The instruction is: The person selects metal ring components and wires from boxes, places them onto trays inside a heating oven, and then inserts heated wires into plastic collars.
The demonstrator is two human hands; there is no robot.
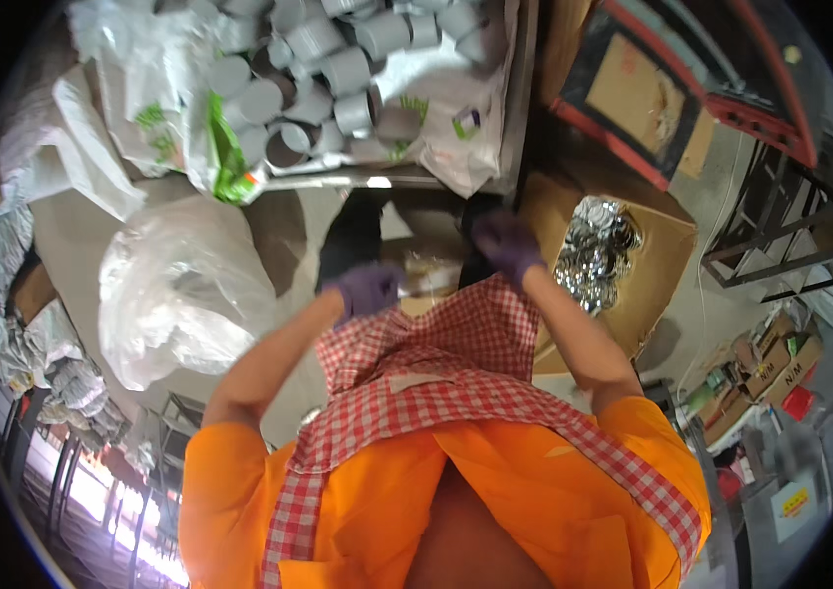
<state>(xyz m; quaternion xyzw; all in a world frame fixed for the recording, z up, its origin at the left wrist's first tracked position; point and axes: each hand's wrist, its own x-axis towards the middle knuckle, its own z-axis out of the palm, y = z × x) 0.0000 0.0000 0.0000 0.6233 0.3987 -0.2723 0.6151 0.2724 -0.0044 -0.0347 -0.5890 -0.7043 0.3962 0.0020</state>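
Both hands wear purple gloves and hang over my lap, apart from each other. My left hand (367,291) has its fingers curled in beside the hem of the red-and-white checked apron (436,339); whether anything is in them is hidden. Farther forward, my right hand (507,245) is smeared by motion over my dark trouser leg, left of a cardboard box (667,231). That box holds shiny silver metal pieces (595,253). Below and between my hands lies a brownish, partly glossy item (431,275), too blurred to name.
Ahead stands a metal-edged bin (358,181) lined with white plastic bags, heaped with grey cylindrical cups (313,98). A bulky clear plastic bag (181,294) sits at my left. At right are a red-and-black framed machine (632,93), a black metal frame (789,226) and several cartons (770,363).
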